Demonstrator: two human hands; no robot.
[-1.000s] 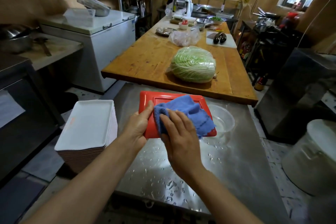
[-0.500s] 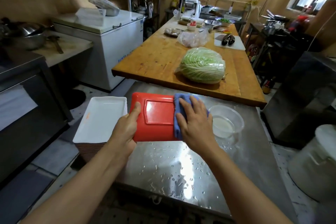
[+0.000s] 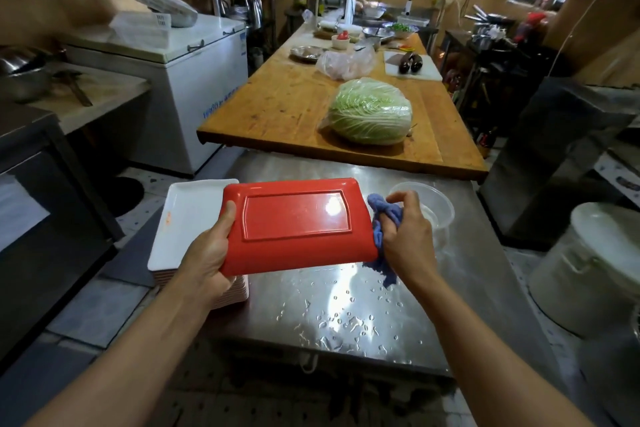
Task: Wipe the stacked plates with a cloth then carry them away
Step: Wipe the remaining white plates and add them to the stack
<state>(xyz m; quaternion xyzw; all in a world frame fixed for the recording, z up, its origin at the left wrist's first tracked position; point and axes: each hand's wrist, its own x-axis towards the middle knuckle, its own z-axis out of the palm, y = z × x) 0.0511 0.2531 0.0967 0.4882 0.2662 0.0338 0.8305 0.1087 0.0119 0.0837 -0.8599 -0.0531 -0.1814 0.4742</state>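
Our right hand [image 3: 403, 236] has slid the bunched cloth [image 3: 381, 218] off the red plate [image 3: 298, 224] at frame centre; left hand [image 3: 211, 246] clamps its edge for steadiness

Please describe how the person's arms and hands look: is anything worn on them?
Both forearms are bare up to the frame edge, with no sleeves in view. The left hand and right hand wear no gloves; no watch, ring or bracelet is visible.

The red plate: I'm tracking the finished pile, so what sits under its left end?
Under the red plate, gripped by the left hand, a stack of white rectangular plates shows. The stack's right part is covered.
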